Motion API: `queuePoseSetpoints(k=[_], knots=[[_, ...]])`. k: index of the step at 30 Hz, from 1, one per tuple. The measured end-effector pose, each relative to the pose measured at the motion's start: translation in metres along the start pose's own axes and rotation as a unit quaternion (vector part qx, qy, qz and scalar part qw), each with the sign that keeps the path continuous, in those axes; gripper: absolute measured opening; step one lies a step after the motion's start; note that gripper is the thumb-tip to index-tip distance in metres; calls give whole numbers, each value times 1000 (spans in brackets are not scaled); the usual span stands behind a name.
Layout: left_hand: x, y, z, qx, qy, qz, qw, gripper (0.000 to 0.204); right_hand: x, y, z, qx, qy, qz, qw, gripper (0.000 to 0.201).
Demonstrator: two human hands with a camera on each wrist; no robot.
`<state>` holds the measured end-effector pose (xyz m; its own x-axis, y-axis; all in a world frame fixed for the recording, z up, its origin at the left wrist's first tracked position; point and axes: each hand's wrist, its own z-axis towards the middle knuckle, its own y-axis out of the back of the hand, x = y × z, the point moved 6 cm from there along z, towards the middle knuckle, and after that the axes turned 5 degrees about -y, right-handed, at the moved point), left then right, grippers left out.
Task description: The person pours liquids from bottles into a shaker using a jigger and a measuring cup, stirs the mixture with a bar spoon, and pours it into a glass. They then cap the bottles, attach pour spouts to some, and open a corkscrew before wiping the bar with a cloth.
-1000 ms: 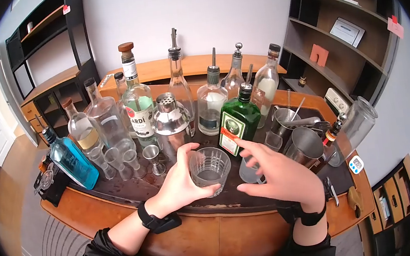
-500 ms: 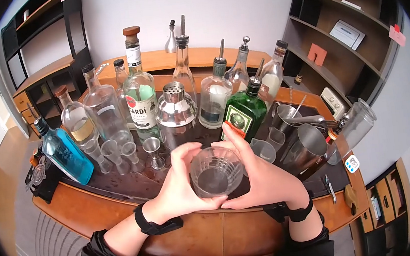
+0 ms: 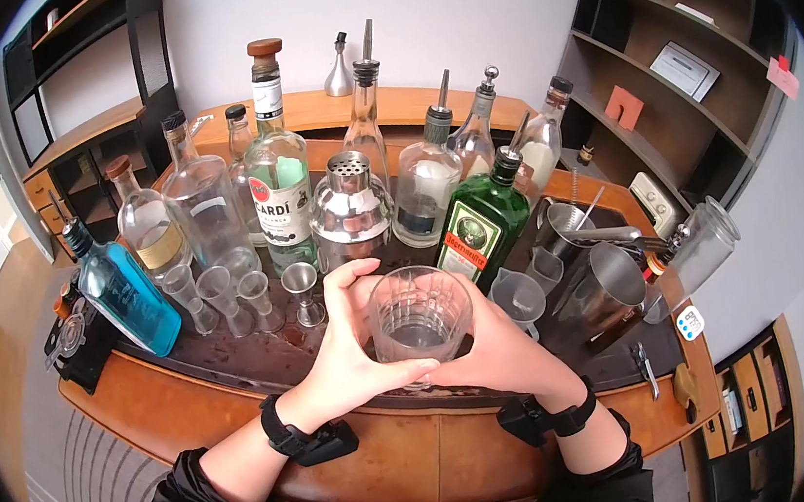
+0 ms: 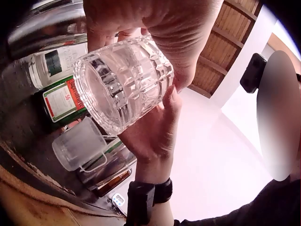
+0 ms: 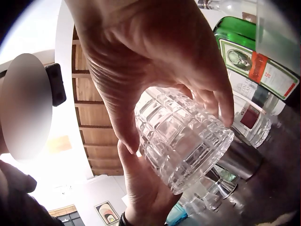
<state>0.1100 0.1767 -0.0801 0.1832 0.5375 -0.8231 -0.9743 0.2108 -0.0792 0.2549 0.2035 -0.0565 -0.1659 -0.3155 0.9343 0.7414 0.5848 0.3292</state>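
Note:
A clear cut-glass tumbler (image 3: 419,320) is held above the front of the dark mat, between both hands. My left hand (image 3: 352,354) grips its left side, thumb across the near side. Around its right side curls my right hand (image 3: 496,354), and the two thumbs meet near the glass. In the left wrist view the tumbler (image 4: 124,82) is tilted, its faceted wall between the hands. The right wrist view shows my right hand (image 5: 155,56) around the tumbler (image 5: 181,136). Just behind it stand a green bottle (image 3: 482,218) and a steel shaker (image 3: 351,212).
Small measuring glasses (image 3: 220,295), a steel jigger (image 3: 303,296) and a blue bottle (image 3: 127,290) stand at left. At right are plastic measuring cups (image 3: 517,296), a steel tin (image 3: 606,283), a glass jar (image 3: 702,244) and tongs (image 3: 646,369). Several clear bottles line the back.
My right hand has come in from the right and taken hold of the tumbler beside my left hand. The tumbler sits slightly higher in view than half a second ago.

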Motion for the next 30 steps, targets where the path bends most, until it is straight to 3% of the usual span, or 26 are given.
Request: queuePoseSetpoints(k=[6, 11, 22, 30], knots=[[6, 0, 1, 20, 4, 2, 1000, 104, 11, 7, -2, -38, -7, -102, 994, 77], [7, 1, 1, 18, 38, -13, 999, 101, 12, 3, -2, -43, -25, -67, 997, 73], [18, 8, 2, 121, 74, 123, 982, 99, -12, 3, 5, -57, -18, -155, 986, 73], [22, 9, -1, 147, 72, 135, 977, 99, -43, 2, 7, -16, -101, -166, 981, 83]])
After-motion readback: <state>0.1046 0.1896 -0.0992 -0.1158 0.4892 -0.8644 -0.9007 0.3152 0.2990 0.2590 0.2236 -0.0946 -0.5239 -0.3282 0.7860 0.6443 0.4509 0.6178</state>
